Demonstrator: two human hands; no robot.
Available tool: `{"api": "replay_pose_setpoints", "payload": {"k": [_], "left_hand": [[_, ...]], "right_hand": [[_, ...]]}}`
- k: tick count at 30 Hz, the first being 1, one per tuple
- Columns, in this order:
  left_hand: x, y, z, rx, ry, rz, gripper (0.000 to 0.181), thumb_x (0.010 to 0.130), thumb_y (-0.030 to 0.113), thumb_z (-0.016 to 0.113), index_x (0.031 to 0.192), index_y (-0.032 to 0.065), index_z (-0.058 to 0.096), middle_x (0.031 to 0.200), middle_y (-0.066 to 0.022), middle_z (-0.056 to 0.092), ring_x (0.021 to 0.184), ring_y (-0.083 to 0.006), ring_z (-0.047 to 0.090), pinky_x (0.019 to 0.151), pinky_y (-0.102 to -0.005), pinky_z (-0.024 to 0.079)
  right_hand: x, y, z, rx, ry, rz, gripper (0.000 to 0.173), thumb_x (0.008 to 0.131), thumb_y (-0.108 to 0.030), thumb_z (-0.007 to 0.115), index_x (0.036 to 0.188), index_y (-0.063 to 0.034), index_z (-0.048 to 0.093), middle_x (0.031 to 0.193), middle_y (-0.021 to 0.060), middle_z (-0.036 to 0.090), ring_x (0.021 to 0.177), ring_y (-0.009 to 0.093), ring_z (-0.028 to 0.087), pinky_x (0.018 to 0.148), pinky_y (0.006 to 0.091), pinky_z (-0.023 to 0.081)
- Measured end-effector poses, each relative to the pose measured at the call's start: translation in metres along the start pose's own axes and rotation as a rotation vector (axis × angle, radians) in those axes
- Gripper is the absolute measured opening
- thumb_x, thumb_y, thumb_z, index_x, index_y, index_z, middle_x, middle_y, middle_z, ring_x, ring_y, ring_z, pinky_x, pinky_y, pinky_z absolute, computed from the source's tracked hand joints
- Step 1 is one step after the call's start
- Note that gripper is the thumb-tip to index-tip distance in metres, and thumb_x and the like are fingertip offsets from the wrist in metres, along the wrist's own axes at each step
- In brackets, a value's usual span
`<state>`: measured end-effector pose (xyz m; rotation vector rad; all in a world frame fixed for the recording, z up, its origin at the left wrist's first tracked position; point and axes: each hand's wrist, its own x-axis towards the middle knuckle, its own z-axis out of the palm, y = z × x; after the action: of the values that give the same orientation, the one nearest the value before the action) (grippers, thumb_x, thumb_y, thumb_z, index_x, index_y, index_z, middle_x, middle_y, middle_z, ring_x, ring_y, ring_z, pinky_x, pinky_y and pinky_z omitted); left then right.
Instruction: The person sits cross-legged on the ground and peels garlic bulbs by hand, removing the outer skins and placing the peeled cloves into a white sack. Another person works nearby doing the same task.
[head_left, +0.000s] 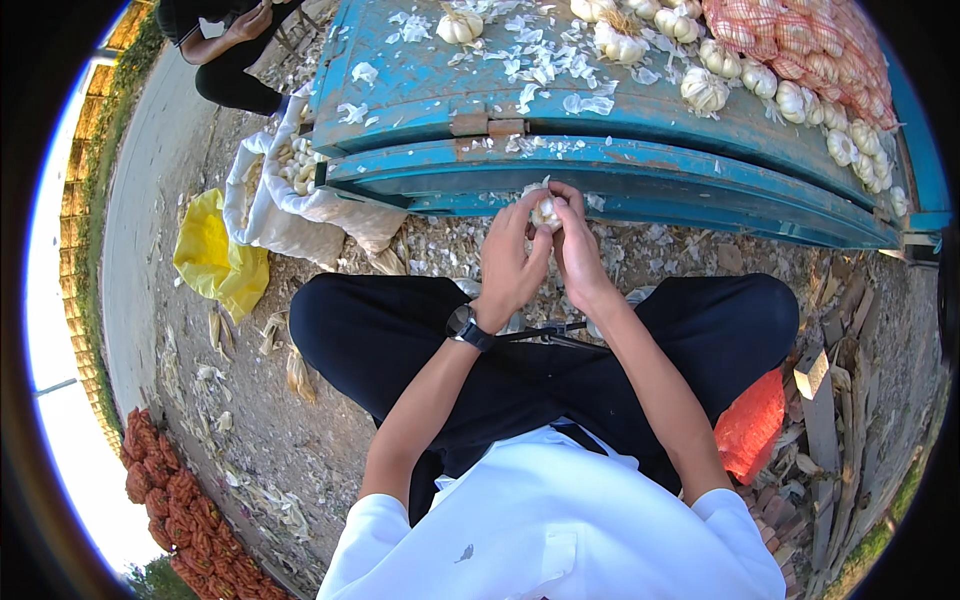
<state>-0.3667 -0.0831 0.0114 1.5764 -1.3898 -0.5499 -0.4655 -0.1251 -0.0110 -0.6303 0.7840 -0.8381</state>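
Note:
Between both hands, just off the near side of a blue metal truck-bed panel (420, 150), is a garlic bulb (546, 214) with part of its papery skin loose. My left hand (511, 251), with a watch (468, 328) on its wrist, grips it from the left. From the right, the fingers and thumb of my right hand (579, 251) close on the same bulb. Fingers cover much of it. Loose garlic skins (551, 64) litter the blue surface beyond, where a single whole bulb (459, 27) rests at the far left.
A red mesh sack of garlic (806, 52) and several loose bulbs (705, 90) occupy the far right. White sacks (255, 187) of cloves and a yellow bag (214, 259) stand at left. Another person (247, 52) sits beyond them. Wood planks (821, 427) lie at right.

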Motion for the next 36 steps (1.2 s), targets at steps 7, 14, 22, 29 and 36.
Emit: {"api": "replay_pose_setpoints", "payload": {"k": [7,14,22,29,36], "left_hand": [[-0.002,-0.003,-0.004,0.305,0.029,0.235,0.023,0.086,0.006,0.070,0.109,0.0081,0.066,0.078,-0.0094,0.057,0.073,-0.0283,0.058,0.061,-0.0391,0.046],[0.002,0.001,-0.009,0.378,0.020,0.250,0.010,0.085,0.009,0.072,0.094,0.0091,0.070,0.076,-0.0065,0.058,0.071,-0.0262,0.060,0.059,-0.0390,0.047],[0.007,-0.003,-0.015,0.355,-0.063,0.249,0.009,0.083,0.007,0.072,0.091,0.0091,0.070,0.074,-0.0066,0.059,0.071,-0.0271,0.061,0.059,-0.0385,0.047],[0.007,-0.014,-0.021,0.395,-0.147,0.356,0.010,0.083,0.006,0.071,0.092,0.0103,0.070,0.073,-0.0041,0.058,0.072,-0.0246,0.061,0.059,-0.0374,0.048],[0.007,-0.014,-0.017,0.467,0.001,0.376,0.012,0.084,0.009,0.073,0.095,0.0095,0.070,0.070,-0.0032,0.056,0.066,-0.0216,0.059,0.055,-0.0355,0.047]], "right_hand": [[0.003,-0.007,-0.001,0.013,0.044,-0.010,0.042,0.105,-0.033,0.039,0.142,-0.0133,0.041,0.123,0.0036,0.052,0.111,0.014,0.048,0.100,0.0313,0.036],[0.005,-0.005,-0.005,-0.055,0.009,-0.018,0.042,0.105,-0.033,0.040,0.142,-0.0131,0.045,0.125,0.0042,0.051,0.113,0.014,0.046,0.102,0.0293,0.033],[0.005,-0.002,-0.005,-0.100,0.010,-0.008,0.039,0.107,-0.032,0.040,0.139,-0.0117,0.048,0.119,0.0027,0.054,0.109,0.013,0.048,0.100,0.0292,0.033],[0.008,-0.013,-0.008,-0.208,0.038,0.097,0.035,0.107,-0.033,0.046,0.129,-0.0090,0.056,0.112,-0.0003,0.057,0.099,0.009,0.051,0.088,0.0281,0.043],[0.012,-0.015,-0.014,-0.054,0.063,0.095,0.034,0.107,-0.036,0.047,0.119,-0.0073,0.060,0.107,0.0006,0.060,0.093,0.008,0.058,0.081,0.0293,0.051]]}}
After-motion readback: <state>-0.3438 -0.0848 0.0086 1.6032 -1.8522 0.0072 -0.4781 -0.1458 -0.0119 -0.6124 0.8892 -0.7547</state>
